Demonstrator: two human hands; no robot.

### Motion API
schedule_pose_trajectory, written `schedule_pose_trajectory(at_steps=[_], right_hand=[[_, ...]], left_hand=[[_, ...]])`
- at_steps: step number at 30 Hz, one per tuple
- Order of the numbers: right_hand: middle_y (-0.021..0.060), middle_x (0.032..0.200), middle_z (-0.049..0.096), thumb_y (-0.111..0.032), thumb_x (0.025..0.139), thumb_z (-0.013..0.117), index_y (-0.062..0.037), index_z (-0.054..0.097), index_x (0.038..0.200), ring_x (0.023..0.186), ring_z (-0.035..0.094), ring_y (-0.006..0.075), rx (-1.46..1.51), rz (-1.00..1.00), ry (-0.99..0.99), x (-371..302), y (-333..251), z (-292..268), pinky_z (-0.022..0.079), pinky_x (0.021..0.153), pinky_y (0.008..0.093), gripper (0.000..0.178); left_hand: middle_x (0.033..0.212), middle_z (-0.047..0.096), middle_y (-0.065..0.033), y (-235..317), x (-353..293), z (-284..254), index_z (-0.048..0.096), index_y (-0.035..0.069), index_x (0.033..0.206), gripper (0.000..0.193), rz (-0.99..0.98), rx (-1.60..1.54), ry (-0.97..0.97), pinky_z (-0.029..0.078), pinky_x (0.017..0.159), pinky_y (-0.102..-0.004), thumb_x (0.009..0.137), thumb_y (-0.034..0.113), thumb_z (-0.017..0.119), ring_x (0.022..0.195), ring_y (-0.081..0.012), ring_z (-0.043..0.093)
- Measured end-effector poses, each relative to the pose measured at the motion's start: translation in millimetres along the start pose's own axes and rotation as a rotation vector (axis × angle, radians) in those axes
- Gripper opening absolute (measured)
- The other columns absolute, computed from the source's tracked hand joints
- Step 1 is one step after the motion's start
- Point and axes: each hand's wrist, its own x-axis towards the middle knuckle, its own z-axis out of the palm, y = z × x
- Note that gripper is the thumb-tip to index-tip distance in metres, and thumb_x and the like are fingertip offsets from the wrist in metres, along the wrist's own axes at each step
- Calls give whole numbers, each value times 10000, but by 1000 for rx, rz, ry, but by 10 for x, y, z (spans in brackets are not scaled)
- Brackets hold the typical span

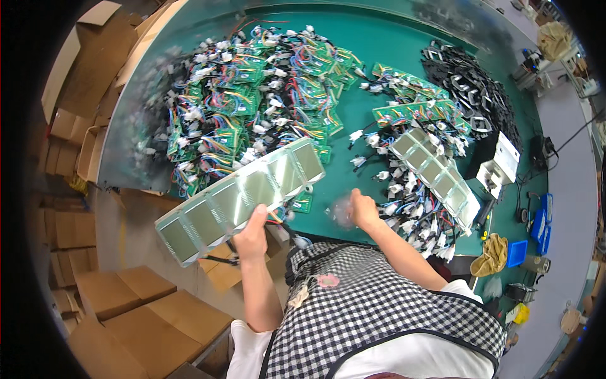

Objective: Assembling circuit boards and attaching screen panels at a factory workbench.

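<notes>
My left hand (252,239) grips a long panel of several grey LCD screens (246,193) by its near edge, thumb on top. The panel is tilted, its right end over the green mat, with wires hanging beneath it. My right hand (364,211) is closed around a crumpled piece of clear plastic film (341,213), just right of the panel. Another LCD panel (435,177) lies to the right on a heap of wires with white connectors (410,211). Green circuit boards with coloured wires (240,101) fill the bench beyond my left hand.
Black plastic frames (470,88) are piled at the far right, near a white-and-black box (502,161). Blue trays (517,253) and a tan cloth bag (490,256) lie at the right. Cardboard boxes (145,322) stand left of me. A metal wall (142,95) edges the bench.
</notes>
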Motion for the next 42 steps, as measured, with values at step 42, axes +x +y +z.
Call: schedule_pose_trajectory(at_steps=[42], right_hand=[[92, 658, 525, -120, 642, 638, -19, 554, 647, 614, 531, 247, 399, -660, -56, 138, -1420, -1230, 414, 540, 336, 131]], left_hand=[[918, 532, -43, -246, -176, 433, 489, 14, 998, 343, -152, 275, -355, 438, 708, -258, 682, -34, 614, 831, -133, 523]])
